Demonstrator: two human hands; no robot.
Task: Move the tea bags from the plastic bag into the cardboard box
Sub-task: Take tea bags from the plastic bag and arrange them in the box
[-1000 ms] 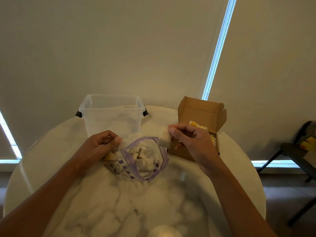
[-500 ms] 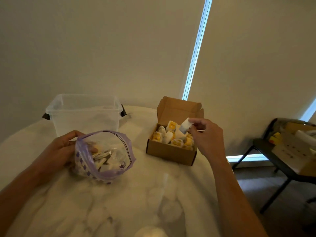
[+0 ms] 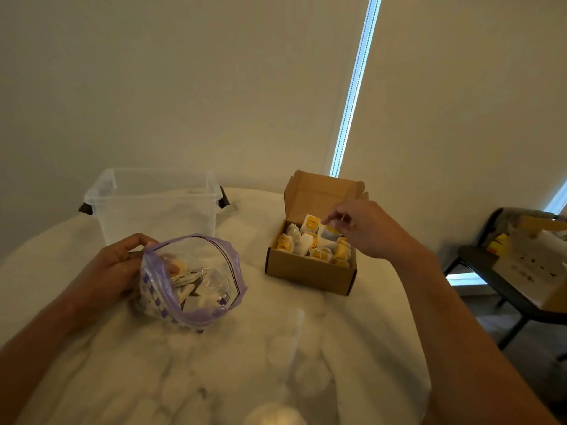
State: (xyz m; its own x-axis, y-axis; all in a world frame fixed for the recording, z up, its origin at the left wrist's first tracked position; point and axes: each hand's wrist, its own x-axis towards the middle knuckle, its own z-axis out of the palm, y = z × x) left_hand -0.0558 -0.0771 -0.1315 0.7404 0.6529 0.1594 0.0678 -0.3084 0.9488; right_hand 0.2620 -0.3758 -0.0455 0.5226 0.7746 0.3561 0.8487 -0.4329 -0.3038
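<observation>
Open purple-rimmed plastic bag [image 3: 193, 280] holds few tea bags [image 3: 196, 282]; open cardboard box [image 3: 310, 273] nearly full.

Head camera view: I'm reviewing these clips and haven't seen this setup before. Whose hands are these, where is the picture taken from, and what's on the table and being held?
There is no machine here. A person wears a wide-angle camera on the head, looking forward and down at their own bare hands.

On the round marble table sit an open cardboard box nearly full of tea bags, an open plastic bag with more tea bags inside, and a clear plastic tub behind it.

The left hand grips the plastic bag's rim, keeping it open. The right hand pinches one tea bag over the box, apparently placing it among the others.
</observation>
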